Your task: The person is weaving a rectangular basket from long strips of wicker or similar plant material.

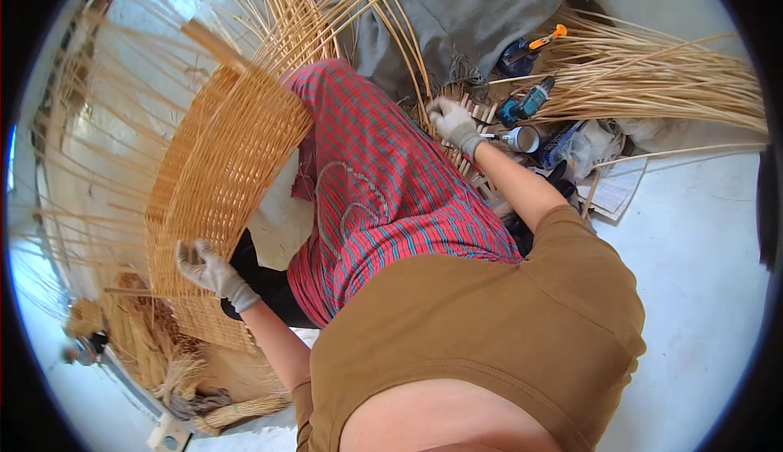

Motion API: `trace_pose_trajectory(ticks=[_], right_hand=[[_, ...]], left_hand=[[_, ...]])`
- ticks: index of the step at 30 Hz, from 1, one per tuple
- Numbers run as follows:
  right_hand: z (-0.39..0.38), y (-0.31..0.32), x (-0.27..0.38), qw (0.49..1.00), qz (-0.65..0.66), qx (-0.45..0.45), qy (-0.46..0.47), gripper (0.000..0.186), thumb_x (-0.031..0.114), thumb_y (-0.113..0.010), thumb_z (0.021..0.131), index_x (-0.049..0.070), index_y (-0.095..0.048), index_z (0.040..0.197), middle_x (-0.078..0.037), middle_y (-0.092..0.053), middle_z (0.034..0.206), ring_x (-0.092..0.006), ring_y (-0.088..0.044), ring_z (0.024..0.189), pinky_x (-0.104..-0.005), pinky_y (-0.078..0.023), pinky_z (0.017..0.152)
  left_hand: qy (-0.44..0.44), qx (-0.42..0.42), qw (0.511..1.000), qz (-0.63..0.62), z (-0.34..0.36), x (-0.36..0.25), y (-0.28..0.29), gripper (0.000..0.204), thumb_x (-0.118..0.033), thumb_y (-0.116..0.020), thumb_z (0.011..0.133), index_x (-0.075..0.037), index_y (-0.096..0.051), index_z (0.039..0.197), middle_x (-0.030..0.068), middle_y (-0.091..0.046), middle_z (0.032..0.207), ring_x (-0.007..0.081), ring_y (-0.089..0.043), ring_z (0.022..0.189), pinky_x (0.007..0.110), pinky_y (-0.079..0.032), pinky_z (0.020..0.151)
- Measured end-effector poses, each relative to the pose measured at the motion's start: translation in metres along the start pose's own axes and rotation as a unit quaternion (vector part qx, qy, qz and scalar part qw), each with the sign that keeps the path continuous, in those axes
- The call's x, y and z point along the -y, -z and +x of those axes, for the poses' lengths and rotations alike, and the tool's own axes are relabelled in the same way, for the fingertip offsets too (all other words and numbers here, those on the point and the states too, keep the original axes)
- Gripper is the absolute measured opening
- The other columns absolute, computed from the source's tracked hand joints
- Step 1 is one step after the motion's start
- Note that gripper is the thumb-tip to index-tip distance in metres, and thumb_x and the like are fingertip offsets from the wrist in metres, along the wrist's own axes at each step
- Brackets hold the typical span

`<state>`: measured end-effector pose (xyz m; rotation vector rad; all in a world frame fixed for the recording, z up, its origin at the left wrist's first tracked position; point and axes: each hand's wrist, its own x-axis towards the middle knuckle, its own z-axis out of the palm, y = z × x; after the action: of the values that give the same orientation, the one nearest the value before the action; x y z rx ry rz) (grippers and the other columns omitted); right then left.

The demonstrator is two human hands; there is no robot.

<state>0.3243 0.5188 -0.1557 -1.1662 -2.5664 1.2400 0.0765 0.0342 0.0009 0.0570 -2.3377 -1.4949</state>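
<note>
My left hand (210,272), in a pale work glove, is beside the lower part of a woven wicker panel (228,158). Its fingers are loosely bent and apart, with nothing visible in them. Long loose canes (90,142) fan out leftward from the panel, which leans by my left leg. A flat wooden piece (214,44) sticks up at its top end. Also gloved, my right hand (453,121) is closed at the lower end of several thin curved canes (412,40). Its fingertips are partly hidden. Short wooden sticks (481,109) lie next to that hand.
A large cane bundle (652,68) lies at the far right. Near it are a teal cordless drill (526,103), a mug (522,139), an orange-handled tool (548,37) and a plastic bag (589,146). Grey cloth (473,11) hangs behind. Fibre bundles (241,411) lie at lower left.
</note>
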Motion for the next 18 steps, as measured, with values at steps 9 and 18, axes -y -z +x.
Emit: trace_pose_trajectory(ticks=[9,18], right_hand=[[-0.043,-0.104,-0.089,0.908,-0.055,0.404,-0.101,0.040,0.039,-0.056,0.095,0.011,-0.073,0.118,-0.022,-0.072,0.118,-0.0403,-0.069,0.112,-0.0487,-0.055,0.094],[0.019,-0.185,-0.093,0.901,-0.252,-0.171,0.309,0.039,0.019,-0.050,0.095,0.008,-0.068,0.128,-0.021,-0.058,0.146,-0.0356,-0.050,0.140,-0.0565,-0.041,0.113]], left_hand=[[0.068,0.337,0.936,0.071,-0.129,-0.023,-0.094,0.060,-0.007,-0.071,0.094,-0.009,-0.047,0.149,0.0130,-0.043,0.145,0.0237,-0.061,0.110,0.035,-0.055,0.092],[-0.104,0.557,0.803,0.187,-0.169,0.022,-0.090,0.029,-0.028,-0.065,0.101,-0.009,-0.066,0.123,0.0074,-0.069,0.105,0.0233,-0.066,0.096,0.040,-0.054,0.091]])
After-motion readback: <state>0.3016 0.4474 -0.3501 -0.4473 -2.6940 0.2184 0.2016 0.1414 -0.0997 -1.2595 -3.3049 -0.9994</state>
